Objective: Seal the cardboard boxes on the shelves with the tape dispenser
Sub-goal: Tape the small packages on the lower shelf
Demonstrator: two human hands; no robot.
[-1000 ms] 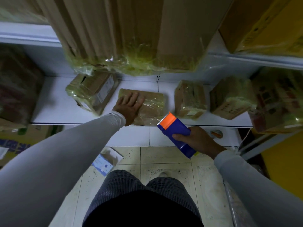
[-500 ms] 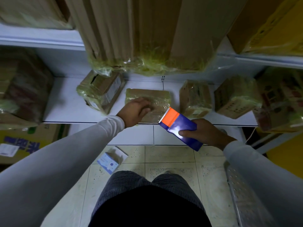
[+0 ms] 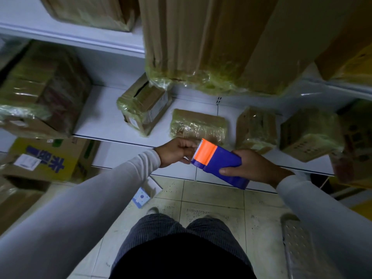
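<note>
Tape dispenser (image 3: 219, 162): blue plastic body with an orange front plate and a toothed cutter, centre of frame, held in the air just in front of the shelf edge. Judged rigid, light and smooth-sided; best held around the blue body, well back from the teeth.

Right hand (image 3: 249, 166): wrapped around the rear of the dispenser body, thumb on its upper face.

Left hand (image 3: 175, 151): fingers curled together at the cutter end, touching the orange plate. It looks to be pinching the tape's free end, though the tape itself is too faint to make out.

Flat cardboard box (image 3: 199, 125): lies on the shelf just beyond the hands, centre of frame, covered in yellowish clear film. Judged light and stiff, with a slippery, crinkled wrap; likely to slide unless pressed flat from above.

Other wrapped boxes: one tilted to the left (image 3: 144, 109), two to the right (image 3: 255, 127) (image 3: 310, 133), all apart from each other.

Shelf (image 3: 104, 117): white, smooth board, mid-frame; a higher shelf carries tall cartons (image 3: 211, 47) overhanging the view.

Room: dim storeroom, pale tiled floor (image 3: 211, 198), a small white-and-blue packet (image 3: 144, 195) on the floor, and a printed carton (image 3: 46, 158) at lower left.
</note>
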